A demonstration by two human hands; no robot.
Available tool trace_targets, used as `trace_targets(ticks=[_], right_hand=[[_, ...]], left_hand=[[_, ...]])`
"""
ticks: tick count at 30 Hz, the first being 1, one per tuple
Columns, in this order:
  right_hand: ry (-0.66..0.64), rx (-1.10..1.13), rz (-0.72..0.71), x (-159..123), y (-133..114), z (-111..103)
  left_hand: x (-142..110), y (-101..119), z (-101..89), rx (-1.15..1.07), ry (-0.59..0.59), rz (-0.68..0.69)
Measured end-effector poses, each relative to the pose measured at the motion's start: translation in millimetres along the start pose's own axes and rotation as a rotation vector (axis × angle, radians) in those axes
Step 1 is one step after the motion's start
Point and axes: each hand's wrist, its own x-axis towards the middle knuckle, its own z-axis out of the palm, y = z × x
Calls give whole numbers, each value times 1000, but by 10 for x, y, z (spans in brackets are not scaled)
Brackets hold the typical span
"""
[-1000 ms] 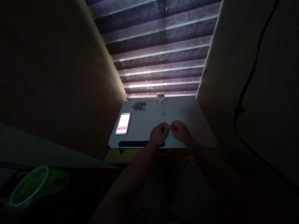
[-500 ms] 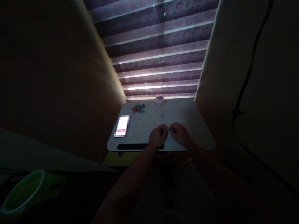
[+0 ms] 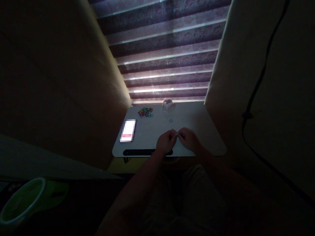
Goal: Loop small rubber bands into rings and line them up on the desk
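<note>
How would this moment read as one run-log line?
left hand: pinching pale strand; right hand: pinching same strand; ring: beyond hands; coloured pile: far left of table; phone: lit, left side

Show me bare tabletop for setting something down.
Bare: the pale rectangular tabletop right of the right hand, and between the lit, dark-edged phone and the left hand. Crowded: far left, where a multicoloured pile of small rings lies beyond the phone.

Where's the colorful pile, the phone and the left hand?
Colorful pile (image 3: 144, 112): head view, middle of the heap.
Phone (image 3: 128, 130): head view, middle of its bright screen.
Left hand (image 3: 165, 141): head view, back of the hand.
</note>
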Motion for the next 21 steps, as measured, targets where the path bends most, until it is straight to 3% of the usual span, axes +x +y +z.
trace_targets(ticks=[21], right_hand=[[-2, 62, 41, 18, 55, 9]], left_hand=[[26, -36, 26, 84, -4, -52]])
